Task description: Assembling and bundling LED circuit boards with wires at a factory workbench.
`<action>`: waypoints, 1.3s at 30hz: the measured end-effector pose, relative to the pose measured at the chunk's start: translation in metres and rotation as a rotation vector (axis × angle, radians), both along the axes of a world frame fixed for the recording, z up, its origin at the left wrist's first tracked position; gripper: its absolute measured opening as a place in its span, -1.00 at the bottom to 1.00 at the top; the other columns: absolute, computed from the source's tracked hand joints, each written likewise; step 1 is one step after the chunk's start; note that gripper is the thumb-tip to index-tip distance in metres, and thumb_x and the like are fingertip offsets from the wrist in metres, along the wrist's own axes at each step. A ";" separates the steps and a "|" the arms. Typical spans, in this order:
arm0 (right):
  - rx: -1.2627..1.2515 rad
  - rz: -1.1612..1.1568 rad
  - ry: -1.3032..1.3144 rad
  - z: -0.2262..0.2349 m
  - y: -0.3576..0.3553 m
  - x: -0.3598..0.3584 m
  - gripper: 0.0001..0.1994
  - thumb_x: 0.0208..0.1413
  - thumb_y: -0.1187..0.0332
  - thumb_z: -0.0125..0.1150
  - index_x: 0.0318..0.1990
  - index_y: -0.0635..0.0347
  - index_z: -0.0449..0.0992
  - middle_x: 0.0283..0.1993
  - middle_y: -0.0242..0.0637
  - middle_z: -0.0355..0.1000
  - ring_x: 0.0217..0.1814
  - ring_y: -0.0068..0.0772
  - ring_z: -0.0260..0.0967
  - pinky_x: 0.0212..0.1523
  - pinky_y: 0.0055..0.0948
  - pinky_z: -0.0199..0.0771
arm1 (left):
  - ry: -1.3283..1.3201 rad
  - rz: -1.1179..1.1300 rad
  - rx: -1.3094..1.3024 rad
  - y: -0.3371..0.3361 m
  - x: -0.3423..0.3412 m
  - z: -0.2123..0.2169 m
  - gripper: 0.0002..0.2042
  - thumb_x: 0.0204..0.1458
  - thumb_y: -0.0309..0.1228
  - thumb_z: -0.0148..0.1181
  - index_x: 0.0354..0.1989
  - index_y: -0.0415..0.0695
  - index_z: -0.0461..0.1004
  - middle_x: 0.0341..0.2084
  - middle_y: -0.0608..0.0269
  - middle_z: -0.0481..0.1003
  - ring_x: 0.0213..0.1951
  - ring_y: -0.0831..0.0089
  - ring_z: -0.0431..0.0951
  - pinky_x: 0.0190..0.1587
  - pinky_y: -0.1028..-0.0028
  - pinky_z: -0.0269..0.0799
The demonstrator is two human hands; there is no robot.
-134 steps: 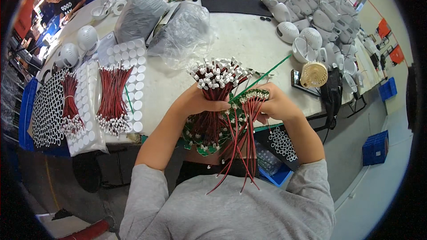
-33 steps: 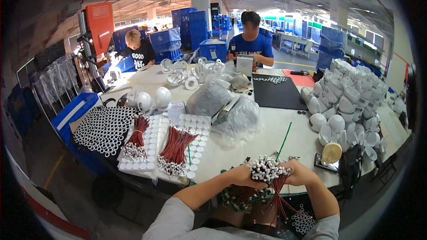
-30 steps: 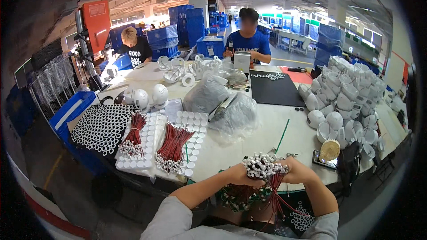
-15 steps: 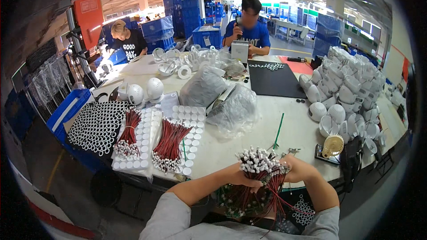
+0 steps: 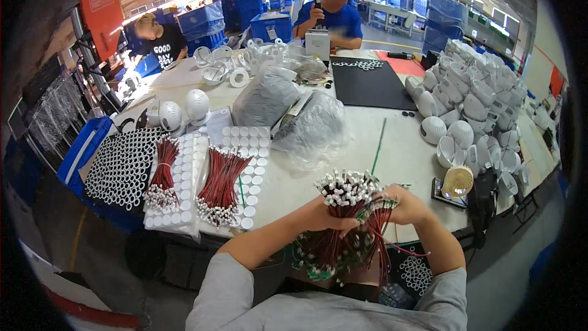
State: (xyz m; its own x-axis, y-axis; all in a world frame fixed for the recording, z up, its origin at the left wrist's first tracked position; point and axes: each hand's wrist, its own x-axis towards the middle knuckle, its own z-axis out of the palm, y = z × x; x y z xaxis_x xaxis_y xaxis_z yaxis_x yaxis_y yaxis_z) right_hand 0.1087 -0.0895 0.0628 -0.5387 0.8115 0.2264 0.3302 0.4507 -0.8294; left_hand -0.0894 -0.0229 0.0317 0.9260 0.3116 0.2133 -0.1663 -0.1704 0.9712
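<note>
A thick bundle of red and black wires (image 5: 346, 209) stands upright at the table's near edge, its white connectors bunched at the top. My left hand (image 5: 331, 216) is wrapped round it below the connectors. Small green circuit boards (image 5: 315, 270) hang at the bundle's lower end. On the right, my right hand (image 5: 403, 205) is closed on a smaller bunch of the same wires (image 5: 376, 224), whose connectors lean against the big bundle. Some loose red wire ends stick out below my right wrist. My right fingertips are partly hidden.
Two more wire bundles (image 5: 223, 178) lie on sheets of white discs (image 5: 252, 154) at left, beside a black board of white rings (image 5: 119, 168). Plastic bags (image 5: 312, 129) fill the middle. White housings (image 5: 462, 101) pile up at right near a small fan (image 5: 457, 182). Two people sit across.
The whole view has shifted, so the table appears higher and further left. Both hands keep their hold on the wires, which now appear higher in the picture.
</note>
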 end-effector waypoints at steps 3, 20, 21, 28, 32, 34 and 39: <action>0.010 -0.158 0.066 0.009 -0.005 0.021 -0.79 -0.22 0.50 0.18 -0.35 0.30 0.38 -0.43 -0.29 0.40 -0.39 -0.53 0.34 -0.34 -0.57 0.32 | 0.018 0.200 0.309 0.019 0.007 -0.001 -0.89 -0.14 -0.46 0.10 -0.54 -0.22 0.32 -0.72 0.33 0.34 -0.63 0.62 0.34 -0.56 0.56 0.26; -0.060 -0.289 -0.027 -0.007 0.005 0.030 -0.74 -0.24 0.53 0.12 -0.28 0.27 0.35 -0.44 -0.25 0.39 -0.43 -0.50 0.32 -0.34 -0.56 0.29 | 0.010 0.352 0.164 0.019 0.033 -0.007 -0.86 -0.17 -0.42 0.15 -0.47 -0.21 0.38 -0.66 0.37 0.38 -0.63 0.64 0.36 -0.54 0.60 0.29; -0.012 -0.269 -0.011 -0.009 0.005 0.027 -0.76 -0.25 0.59 0.04 -0.31 0.28 0.34 -0.51 -0.28 0.38 -0.50 -0.54 0.32 -0.44 -0.58 0.32 | 0.050 0.338 0.107 0.016 0.032 -0.003 -0.87 -0.16 -0.43 0.14 -0.50 -0.22 0.37 -0.67 0.37 0.37 -0.63 0.64 0.36 -0.55 0.60 0.29; -0.259 -0.118 -0.004 -0.003 -0.002 0.014 -0.75 -0.29 0.68 -0.09 -0.34 0.29 0.29 -0.60 -0.30 0.37 -0.59 -0.52 0.37 -0.58 -0.59 0.38 | -0.012 0.233 -0.055 0.020 0.027 0.005 -0.87 -0.17 -0.50 0.14 -0.54 -0.25 0.31 -0.69 0.34 0.35 -0.63 0.59 0.37 -0.58 0.59 0.29; -0.232 -0.101 0.043 -0.008 -0.005 0.013 -0.75 -0.27 0.68 -0.10 -0.33 0.28 0.29 -0.61 -0.32 0.36 -0.61 -0.55 0.34 -0.60 -0.60 0.37 | 0.053 0.242 0.093 0.018 0.027 0.005 -0.85 -0.20 -0.49 0.17 -0.52 -0.25 0.30 -0.70 0.33 0.35 -0.63 0.59 0.38 -0.57 0.57 0.31; -0.203 -0.069 0.078 -0.009 -0.006 0.011 -0.76 -0.24 0.67 -0.10 -0.33 0.27 0.29 -0.61 -0.32 0.35 -0.62 -0.56 0.34 -0.62 -0.60 0.35 | 0.022 0.212 -0.034 0.017 0.026 0.003 -0.84 -0.21 -0.51 0.17 -0.50 -0.25 0.30 -0.70 0.33 0.36 -0.63 0.58 0.38 -0.56 0.57 0.32; -0.322 -0.110 0.121 -0.006 -0.010 0.005 -0.80 -0.19 0.64 -0.07 -0.34 0.26 0.31 -0.66 -0.37 0.33 -0.66 -0.59 0.31 -0.65 -0.62 0.31 | 0.081 0.239 0.092 0.015 0.024 0.002 -0.76 -0.21 -0.46 0.17 -0.34 -0.24 0.33 -0.65 0.33 0.38 -0.58 0.57 0.40 -0.49 0.56 0.34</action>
State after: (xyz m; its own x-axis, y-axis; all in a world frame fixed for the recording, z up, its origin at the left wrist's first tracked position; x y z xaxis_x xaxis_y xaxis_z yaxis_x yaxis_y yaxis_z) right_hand 0.1133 -0.0999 0.0569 -0.4289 0.9033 0.0065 0.2534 0.1272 -0.9590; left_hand -0.0654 -0.0080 0.0338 0.8434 0.5066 0.1791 -0.0330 -0.2837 0.9583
